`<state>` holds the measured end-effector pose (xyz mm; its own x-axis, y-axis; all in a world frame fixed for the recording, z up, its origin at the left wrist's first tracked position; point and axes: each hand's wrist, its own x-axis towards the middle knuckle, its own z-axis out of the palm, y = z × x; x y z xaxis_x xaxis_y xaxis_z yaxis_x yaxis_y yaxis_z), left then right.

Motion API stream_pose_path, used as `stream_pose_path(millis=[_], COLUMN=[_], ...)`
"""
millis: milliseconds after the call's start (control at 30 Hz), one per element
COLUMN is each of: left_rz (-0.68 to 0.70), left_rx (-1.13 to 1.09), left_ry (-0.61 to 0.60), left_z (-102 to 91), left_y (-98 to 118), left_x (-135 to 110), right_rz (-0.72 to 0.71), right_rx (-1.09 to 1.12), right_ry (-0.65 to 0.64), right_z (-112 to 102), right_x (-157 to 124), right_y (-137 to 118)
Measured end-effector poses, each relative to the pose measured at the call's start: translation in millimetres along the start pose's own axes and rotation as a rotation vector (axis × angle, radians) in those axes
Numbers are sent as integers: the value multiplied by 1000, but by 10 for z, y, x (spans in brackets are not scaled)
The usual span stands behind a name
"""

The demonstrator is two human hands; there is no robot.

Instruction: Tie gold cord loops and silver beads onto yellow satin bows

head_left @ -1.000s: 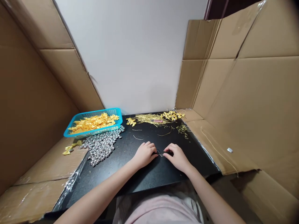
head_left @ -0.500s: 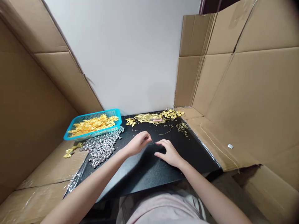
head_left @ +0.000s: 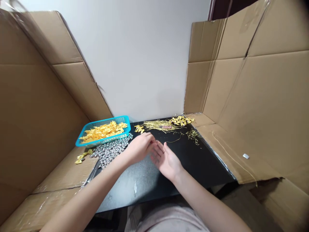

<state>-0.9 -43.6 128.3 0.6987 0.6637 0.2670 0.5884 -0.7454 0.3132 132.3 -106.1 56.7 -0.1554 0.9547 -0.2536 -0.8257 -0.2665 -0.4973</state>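
Note:
My left hand (head_left: pixel 140 148) hovers over the black tabletop (head_left: pixel 193 161), fingers curled together in a pinch at the tips; what they hold is too small to see. My right hand (head_left: pixel 165 158) lies just to its right, palm turned up, fingers stretched out and apart, with nothing visible in it. The left fingertips almost touch the right fingers. A heap of silver beads (head_left: pixel 109 151) lies just left of my left hand. A turquoise basket (head_left: pixel 83 141) of yellow ribbon bows (head_left: pixel 103 130) stands behind the beads.
Gold wire strands (head_left: pixel 156 125) and small finished yellow bows (head_left: pixel 181 120) lie along the table's far edge. One yellow bow (head_left: pixel 82 157) rests on the cardboard at left. Cardboard sheets (head_left: pixel 253 103) wall the table on both sides. A small white piece (head_left: pixel 245 156) sits on the right cardboard.
Both hands lifted and moved away from me. My right hand turned palm up and opened. My left hand stayed pinched. The view shifted slightly left.

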Motion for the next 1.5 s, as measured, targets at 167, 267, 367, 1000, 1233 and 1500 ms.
stream_pose_path(millis=[167, 267, 367, 1000, 1233, 1500], left_rz=[-67, -113, -155, -452, -401, -459], left_rx=[-18, -74, -156, -745, -888, -950], left_ry=[46, 84, 114, 271, 106, 2], left_z=[246, 415, 560, 761, 891, 1050], left_y=[63, 79, 102, -138, 22, -1], left_x=[-272, -411, -522, -799, -403, -441], right_rz=[-60, -70, -87, -156, -356, -605], right_rx=[23, 5, -34, -267, -470, -1013], right_ry=[88, 129, 138, 69, 96, 355], right_z=[-74, -164, -228, -26, -20, -549], right_x=[207, 222, 212, 113, 142, 61], right_y=[-79, -77, -43, -115, -107, -957])
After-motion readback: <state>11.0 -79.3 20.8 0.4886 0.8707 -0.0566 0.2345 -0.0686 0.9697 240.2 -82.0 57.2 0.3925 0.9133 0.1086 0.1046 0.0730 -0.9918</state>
